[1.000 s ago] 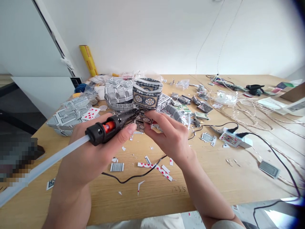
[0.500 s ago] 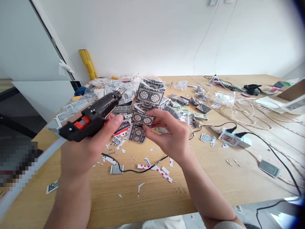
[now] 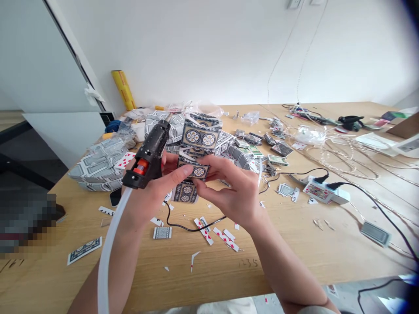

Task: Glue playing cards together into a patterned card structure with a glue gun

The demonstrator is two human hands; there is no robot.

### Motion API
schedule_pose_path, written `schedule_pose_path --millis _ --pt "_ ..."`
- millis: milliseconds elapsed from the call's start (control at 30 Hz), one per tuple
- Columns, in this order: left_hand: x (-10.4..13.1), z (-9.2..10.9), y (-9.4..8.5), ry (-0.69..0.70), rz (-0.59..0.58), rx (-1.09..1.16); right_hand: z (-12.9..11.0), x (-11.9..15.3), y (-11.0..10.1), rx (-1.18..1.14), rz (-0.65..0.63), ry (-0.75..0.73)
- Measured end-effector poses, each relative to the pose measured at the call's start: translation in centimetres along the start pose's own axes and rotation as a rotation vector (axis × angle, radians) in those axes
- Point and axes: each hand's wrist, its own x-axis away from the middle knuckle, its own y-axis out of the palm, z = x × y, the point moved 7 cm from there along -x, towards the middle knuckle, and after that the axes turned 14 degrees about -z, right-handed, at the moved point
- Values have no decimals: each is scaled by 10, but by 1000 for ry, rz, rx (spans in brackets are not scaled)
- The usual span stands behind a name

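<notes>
A black hot glue gun with an orange part and a long white glue stick rests in my left hand, its nozzle tilted up and away. The thumb of that hand also presses on the front of a playing-card model, built of folded cards with dark round-patterned backs. My right hand pinches the same model from its right side, fingers closed on a lower folded card. The left fingers behind the model are partly hidden.
Grey-patterned card constructions stand behind and to the left. Cut card strips litter the tabletop. At the right are a power strip, loose cables and small card pieces. A yellow roll leans on the wall.
My left hand has moved right to the card model, and its thumb now touches it. The glue gun has swung more upright. My right hand keeps its grip.
</notes>
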Motion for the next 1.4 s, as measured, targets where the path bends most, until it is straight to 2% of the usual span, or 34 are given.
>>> schedule_pose_path --millis 367,533,700,933,1100,1267,1400 --pt "-4 -4 -2 84 -101 -72 -6 -2 -3 -2 -3 -41" --pt "-7 -5 1 117 -153 18 -6 -2 -5 2 7 -19" --pt "-8 -6 4 85 -185 31 -8 -2 -6 -4 10 -27" --pt "-7 -7 3 96 -178 34 -6 -1 -7 7 18 -44" --pt "-7 -9 3 65 -171 5 -5 -1 -6 35 4 2" --pt "-6 -6 2 92 -124 6 -6 -1 -6 36 4 -5" --pt "-7 -8 3 71 -137 -20 -6 -1 -6 40 2 12"
